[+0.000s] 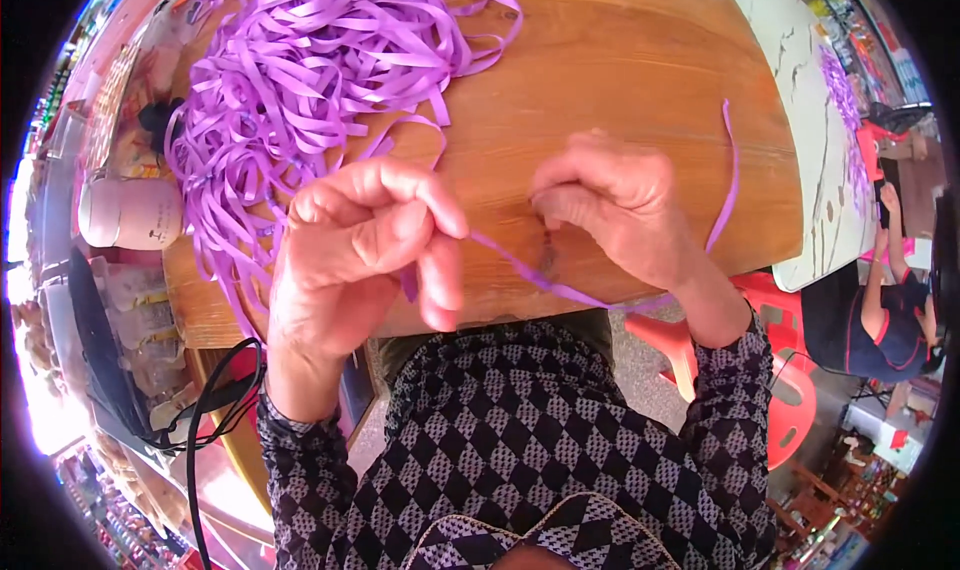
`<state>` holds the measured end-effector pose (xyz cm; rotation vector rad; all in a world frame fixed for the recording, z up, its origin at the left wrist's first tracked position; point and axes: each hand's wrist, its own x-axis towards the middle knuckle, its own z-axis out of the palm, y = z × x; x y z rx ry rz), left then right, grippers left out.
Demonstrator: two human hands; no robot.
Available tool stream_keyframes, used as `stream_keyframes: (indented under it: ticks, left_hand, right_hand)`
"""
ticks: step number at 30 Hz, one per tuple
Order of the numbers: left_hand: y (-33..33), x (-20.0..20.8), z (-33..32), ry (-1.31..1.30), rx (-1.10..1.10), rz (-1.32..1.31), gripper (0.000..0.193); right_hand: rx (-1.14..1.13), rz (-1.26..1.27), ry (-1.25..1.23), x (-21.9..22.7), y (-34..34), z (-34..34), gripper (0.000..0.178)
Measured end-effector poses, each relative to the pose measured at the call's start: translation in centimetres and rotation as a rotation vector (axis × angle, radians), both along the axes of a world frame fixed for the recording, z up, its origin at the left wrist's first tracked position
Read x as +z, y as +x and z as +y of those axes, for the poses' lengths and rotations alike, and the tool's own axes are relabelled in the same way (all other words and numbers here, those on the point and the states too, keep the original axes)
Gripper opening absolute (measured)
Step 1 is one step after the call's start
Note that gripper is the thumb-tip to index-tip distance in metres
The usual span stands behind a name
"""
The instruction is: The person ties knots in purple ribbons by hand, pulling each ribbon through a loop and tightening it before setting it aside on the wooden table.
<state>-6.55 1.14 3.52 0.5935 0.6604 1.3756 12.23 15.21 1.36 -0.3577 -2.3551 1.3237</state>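
Note:
My left hand (365, 245) is raised over the table edge, thumb and forefinger pinched on a narrow purple ribbon (530, 273). From those fingers the ribbon sags to the right, passes beneath my right wrist, and its far part (733, 170) lies curved on the wood. My right hand (620, 200) hovers to the right, fingers curled against the thumb; what they hold, if anything, I cannot make out. A large tangled pile of purple ribbons (320, 65) covers the table's far left, with loose loops hanging near my left hand.
The brown wooden table (620, 60) borders a white marbled table (800, 130) at right, with more purple ribbon (845, 100) on it. A white jar (130, 213) and black cable (195, 440) are at left. Red plastic chairs (790, 410) and another person (885, 315) are at right.

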Motion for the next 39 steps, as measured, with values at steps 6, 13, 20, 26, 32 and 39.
stream_keyframes:
  ticks: [6,13,20,26,32,39]
  left_hand:
    - [0.9,0.0,0.6,0.156,0.088,-0.157,0.042]
    - [2.5,-1.0,0.7,0.062,0.323,0.173,0.030]
    - [4.6,-0.4,1.5,0.100,0.540,0.345,0.059]
    - [3.5,-1.1,0.4,0.184,0.509,0.425,0.051]
    - [3.2,-1.7,-0.3,0.186,0.512,0.813,0.040]
    - [3.9,-0.9,0.0,0.267,0.771,1.297,0.022]
  right_hand:
    - [0.130,0.168,-0.705,2.2,-2.1,-2.1,0.029]
    - [-0.086,0.047,0.176,1.0,-1.8,-1.0,0.020]
    - [-0.281,0.042,-0.026,0.0,-2.9,-5.3,0.016]
    - [-0.243,0.118,-0.609,0.2,-2.0,-4.3,0.006]
    - [-0.101,0.182,-1.200,0.4,-1.3,-3.9,0.013]
    - [-0.014,0.106,-0.884,1.0,-1.6,-6.1,0.014]
